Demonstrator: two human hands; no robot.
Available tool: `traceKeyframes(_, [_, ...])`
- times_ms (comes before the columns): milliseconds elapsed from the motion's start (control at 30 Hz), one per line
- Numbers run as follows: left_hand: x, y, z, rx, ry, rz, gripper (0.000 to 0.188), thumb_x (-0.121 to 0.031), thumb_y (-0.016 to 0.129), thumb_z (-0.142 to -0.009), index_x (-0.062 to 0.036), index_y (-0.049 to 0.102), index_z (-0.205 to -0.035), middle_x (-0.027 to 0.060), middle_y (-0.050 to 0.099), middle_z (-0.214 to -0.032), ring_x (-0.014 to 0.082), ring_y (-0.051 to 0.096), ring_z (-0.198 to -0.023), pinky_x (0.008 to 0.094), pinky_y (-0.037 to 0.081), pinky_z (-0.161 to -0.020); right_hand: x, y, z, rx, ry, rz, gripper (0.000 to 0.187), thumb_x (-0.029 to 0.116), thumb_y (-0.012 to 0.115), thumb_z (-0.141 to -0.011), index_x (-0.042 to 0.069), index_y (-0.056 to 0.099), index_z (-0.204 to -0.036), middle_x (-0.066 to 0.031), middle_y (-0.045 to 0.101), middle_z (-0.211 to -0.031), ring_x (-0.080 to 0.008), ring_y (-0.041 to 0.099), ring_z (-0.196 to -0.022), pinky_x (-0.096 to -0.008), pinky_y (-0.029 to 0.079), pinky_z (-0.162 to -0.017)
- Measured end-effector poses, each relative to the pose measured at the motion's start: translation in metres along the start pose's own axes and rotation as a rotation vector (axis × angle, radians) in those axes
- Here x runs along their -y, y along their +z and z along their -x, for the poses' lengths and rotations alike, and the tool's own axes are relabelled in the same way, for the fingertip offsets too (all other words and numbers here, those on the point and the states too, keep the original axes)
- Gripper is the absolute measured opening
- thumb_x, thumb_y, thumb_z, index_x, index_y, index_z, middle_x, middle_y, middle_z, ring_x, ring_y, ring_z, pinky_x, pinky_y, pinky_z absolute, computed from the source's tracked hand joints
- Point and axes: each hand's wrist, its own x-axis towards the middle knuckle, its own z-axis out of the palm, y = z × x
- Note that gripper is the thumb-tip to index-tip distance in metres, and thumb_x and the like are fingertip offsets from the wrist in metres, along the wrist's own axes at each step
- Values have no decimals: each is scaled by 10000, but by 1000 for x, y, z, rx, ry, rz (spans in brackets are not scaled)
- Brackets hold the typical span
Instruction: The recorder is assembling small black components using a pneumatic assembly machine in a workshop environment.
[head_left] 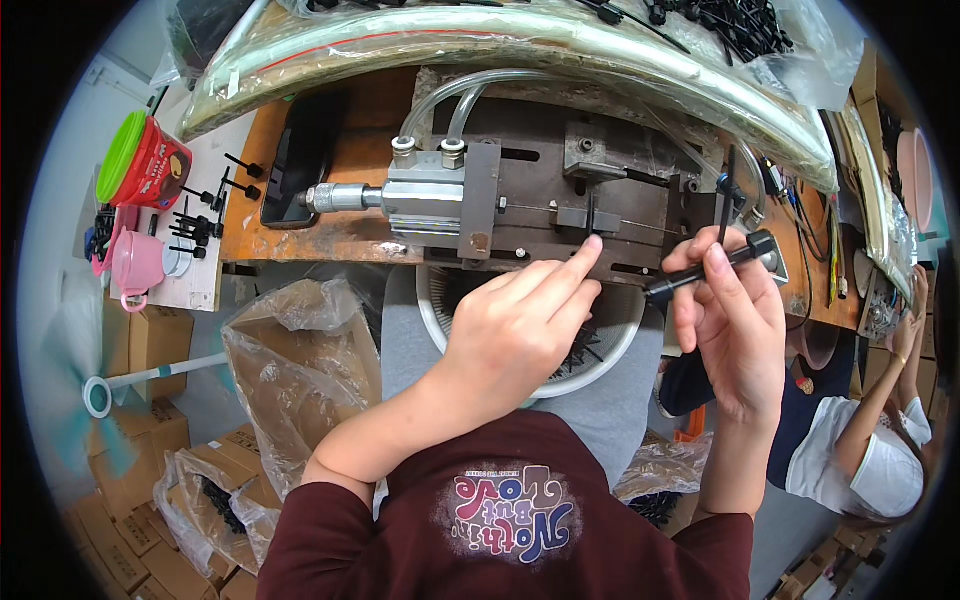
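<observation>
My left hand (525, 325) is over the front of a metal fixture (545, 130), index finger stretched out. Its fingertip meets the lower end of a thin black plastic piece (590, 208), which stands across a small dark block on the fixture. The other left fingers are loosely bent, and the thumb is hidden. At the fixture's right end, my right hand (735, 325) is closed on a black plastic rod (712, 268) with a wider, ridged end. A thin dark stem (724, 210) rises beside those fingers; whether it joins the rod I cannot tell.
An air cylinder (425, 195) with clear hoses sits left on the fixture. Below my hands, a white basket (435, 325) holds black parts. A phone (300, 160), a red tub (155, 165) and a pink cup (135, 262) are left. Another person (860, 455) works at right.
</observation>
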Motion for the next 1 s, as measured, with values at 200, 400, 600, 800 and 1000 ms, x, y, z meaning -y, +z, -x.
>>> traceKeyframes(200, [2,0,-11,51,-33,-60,235,-80,776,-726,-24,709,-944,114,668,-1281,203,679,-697,311,537,-640,-2,-4,2,6,-22,19,212,104,546,-1020,-62,539,-1152,-230,652,-1057,-204,685,-748,-295,585,-608])
traceKeyframes(400, [0,-6,-13,29,-79,113,292,-96,792,-739,-42,726,-1018,112,690,-1232,219,716,-805,308,570,-711,-7,-5,0,-54,-41,102,171,72,560,-1008,-54,534,-1120,-226,683,-958,-214,691,-648,-279,568,-557])
traceKeyframes(600, [-11,-20,-11,-82,33,378,315,-44,824,-714,-20,744,-1017,112,722,-994,237,718,-838,319,587,-685,-10,6,-3,89,135,-14,176,147,580,-1014,-22,543,-1048,-171,682,-882,-164,645,-569,-258,524,-500])
traceKeyframes(800, [-16,-31,0,-33,22,425,287,-65,841,-698,-41,762,-974,81,708,-969,198,675,-728,301,552,-618,-5,-4,-15,19,-83,-4,230,210,480,-1067,-7,555,-1060,-181,682,-963,-123,602,-590,-230,457,-491])
traceKeyframes(1000, [-4,-4,-2,-81,-30,40,263,-128,822,-686,-38,709,-907,117,699,-1195,238,670,-836,333,545,-736,-10,6,-14,-178,-403,401,206,90,548,-1030,-77,606,-1136,-188,689,-1073,-149,678,-784,-259,550,-673])
